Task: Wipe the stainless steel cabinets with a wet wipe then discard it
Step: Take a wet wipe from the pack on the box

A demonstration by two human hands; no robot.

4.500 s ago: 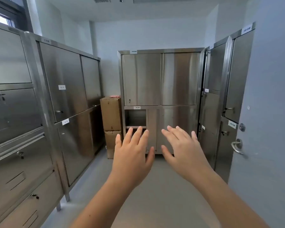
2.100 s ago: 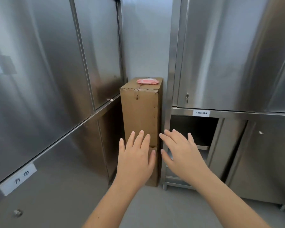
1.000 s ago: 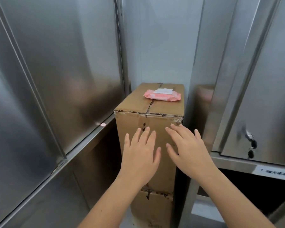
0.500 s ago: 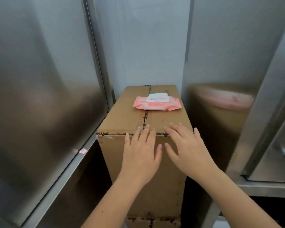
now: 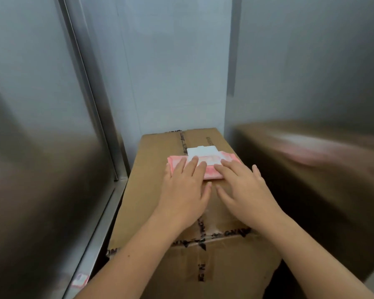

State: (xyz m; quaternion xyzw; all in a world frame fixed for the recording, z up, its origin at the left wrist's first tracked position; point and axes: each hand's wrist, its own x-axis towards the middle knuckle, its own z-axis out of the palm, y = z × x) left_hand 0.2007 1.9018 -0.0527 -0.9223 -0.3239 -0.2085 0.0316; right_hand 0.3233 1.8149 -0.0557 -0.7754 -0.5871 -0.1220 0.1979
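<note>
A tall cardboard box (image 5: 151,190) stands in the corner, taped shut, so its contents cannot be seen. On its top, toward 12 o'clock, lies a pink wipe pack (image 5: 209,167) with a white flap (image 5: 202,151) on its upper face; whether the flap is open is hard to tell. The left hand (image 5: 185,188) lies flat, fingers spread and straight, with fingertips on the pack's left half. The right hand (image 5: 244,188) lies the same way at 3 o'clock of the left, its fingertips on the pack's right half. Neither hand has closed around the pack. They hide its near edge. Steel cabinets (image 5: 37,126) flank the box at 9 and 3 o'clock; the right one carries a blurred reflection of box and pack. A small pink-and-white label (image 5: 80,279) at 7 o'clock is too blurred to read.
</note>
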